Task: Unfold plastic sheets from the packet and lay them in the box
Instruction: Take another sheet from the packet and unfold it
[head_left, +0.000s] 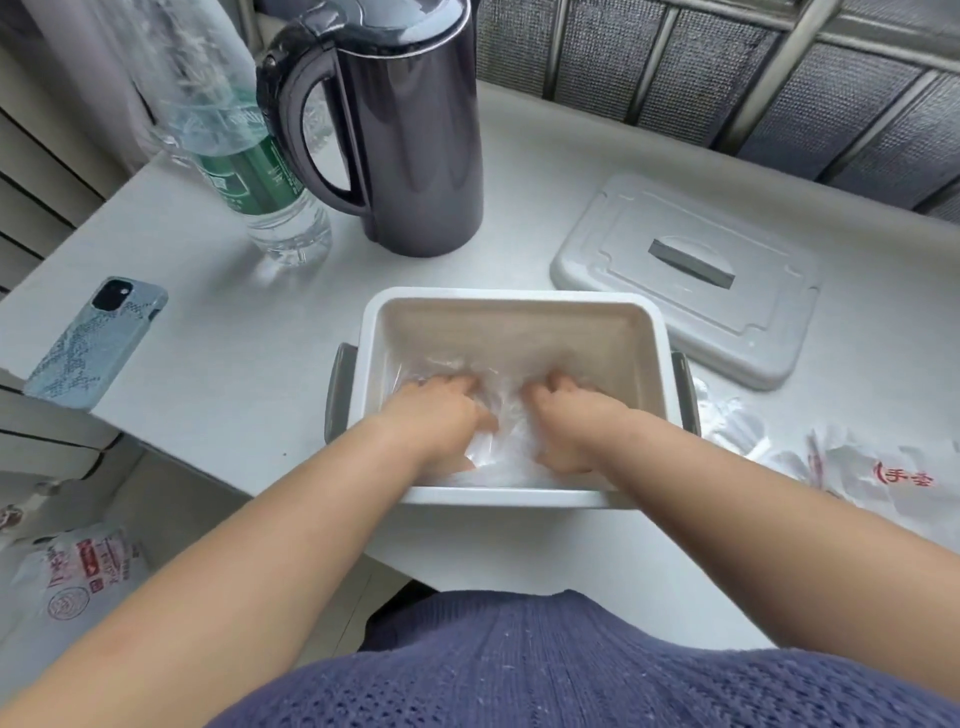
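A white rectangular box (511, 306) with grey side latches stands on the white table in front of me. Clear plastic sheets (498, 395) lie crumpled on its bottom. Both my hands are down inside the box. My left hand (441, 418) presses on the sheets at the left, fingers pointing away from me. My right hand (569, 423) presses on them at the right. A strip of plastic shows between the two hands. The packet (878, 475), clear plastic with red print, lies on the table right of the box.
The box's grey lid (685, 275) lies behind and to the right. A dark kettle (410, 130) and a water bottle (254, 171) stand at the back left. A phone (96, 345) lies at the left. A printed plastic bag (78, 566) sits below the table's left edge.
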